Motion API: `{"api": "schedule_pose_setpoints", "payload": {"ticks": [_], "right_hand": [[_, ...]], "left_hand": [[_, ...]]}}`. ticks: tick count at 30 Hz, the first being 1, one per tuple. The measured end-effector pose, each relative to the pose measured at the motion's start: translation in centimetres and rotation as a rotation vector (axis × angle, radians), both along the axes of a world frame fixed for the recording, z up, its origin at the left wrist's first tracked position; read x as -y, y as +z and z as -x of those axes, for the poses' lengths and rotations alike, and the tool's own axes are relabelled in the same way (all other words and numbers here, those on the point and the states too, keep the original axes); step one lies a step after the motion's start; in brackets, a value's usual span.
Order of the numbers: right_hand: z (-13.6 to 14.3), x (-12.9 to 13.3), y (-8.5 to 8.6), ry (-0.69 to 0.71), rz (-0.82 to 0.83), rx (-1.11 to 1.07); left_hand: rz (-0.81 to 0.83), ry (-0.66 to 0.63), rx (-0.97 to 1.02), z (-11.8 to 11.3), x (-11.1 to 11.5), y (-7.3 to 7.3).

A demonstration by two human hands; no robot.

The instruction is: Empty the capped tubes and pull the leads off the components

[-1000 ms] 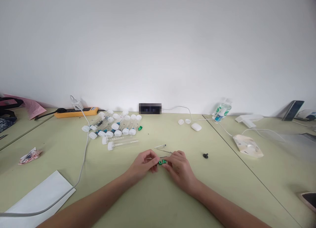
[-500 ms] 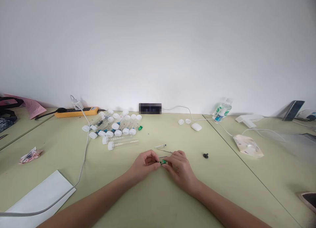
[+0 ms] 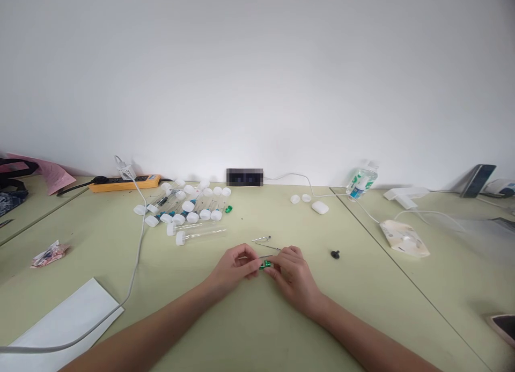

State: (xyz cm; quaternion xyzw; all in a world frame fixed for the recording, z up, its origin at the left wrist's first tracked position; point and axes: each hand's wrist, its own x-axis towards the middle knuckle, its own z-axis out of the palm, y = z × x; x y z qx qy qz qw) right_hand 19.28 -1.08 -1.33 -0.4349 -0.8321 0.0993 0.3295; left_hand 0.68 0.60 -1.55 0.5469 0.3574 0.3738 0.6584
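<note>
My left hand [image 3: 234,271] and right hand [image 3: 296,279] pinch the small green piece [image 3: 266,264] between them, near thin metal pieces [image 3: 262,239] on the counter [image 3: 257,329]; I seem to be adjusting it, and the next move likely calls for steady, light pressure

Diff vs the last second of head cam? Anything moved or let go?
Only small finger motion. The left hand has shifted its thumb at the green part: lower in the picture half a second ago, now back up. Can't tell if it let go between. The right hand stays on that part. Capped tubes, thin metal tool and black knob: unchanged.
</note>
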Motion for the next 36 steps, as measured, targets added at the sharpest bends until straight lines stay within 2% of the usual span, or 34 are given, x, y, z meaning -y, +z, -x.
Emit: {"api": "schedule_pose_setpoints", "payload": {"ticks": [8, 22, 36], "right_hand": [[0.06, -0.04, -0.15, -0.02, -0.048, 0.027], [-0.02, 0.03, -0.03, -0.001, 0.026, 0.006], [-0.04, -0.1, -0.09, 0.001, 0.03, 0.0]], "left_hand": [[-0.009, -0.001, 0.017, -0.05, 0.09, 0.12], [-0.019, -0.003, -0.012, 0.0, 0.05, 0.21], [-0.019, -0.038, 0.04, 0.03, -0.1, -0.38]]}}
